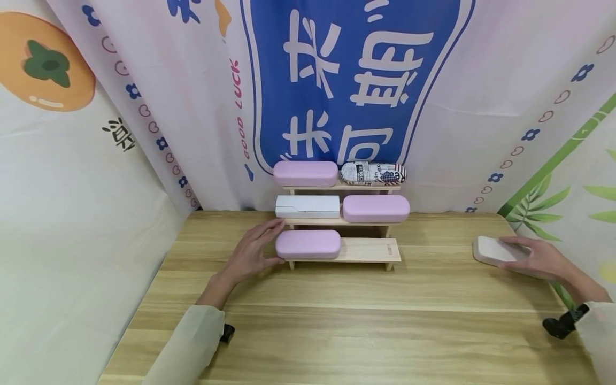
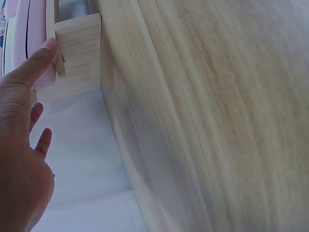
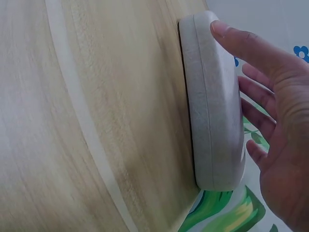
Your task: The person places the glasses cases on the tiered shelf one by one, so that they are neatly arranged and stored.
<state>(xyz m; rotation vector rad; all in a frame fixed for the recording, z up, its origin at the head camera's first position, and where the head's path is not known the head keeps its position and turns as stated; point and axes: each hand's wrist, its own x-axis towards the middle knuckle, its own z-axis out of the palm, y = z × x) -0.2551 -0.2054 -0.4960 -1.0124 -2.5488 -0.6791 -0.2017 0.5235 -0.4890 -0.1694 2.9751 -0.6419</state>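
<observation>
A pale wooden three-tier rack (image 1: 370, 249) stands at the back middle of the table, with glasses cases on its steps. My left hand (image 1: 252, 251) is at the rack's left end; its thumb (image 2: 41, 57) touches the lowest step's edge beside a pink glasses case (image 1: 308, 244). The fingers reach toward the middle step, beside a white glasses case (image 1: 308, 206). At the table's right edge my right hand (image 1: 536, 259) holds an off-white glasses case (image 3: 212, 106) lying flat, thumb on its near side, fingers across to the far side, their tips partly hidden.
Another pink case (image 1: 376, 208) sits right on the middle step. The top step bears a pink case (image 1: 305, 174) and a newsprint-patterned case (image 1: 372, 174). Printed curtains (image 1: 202, 107) hang behind and beside the wood-grain table (image 1: 337, 326).
</observation>
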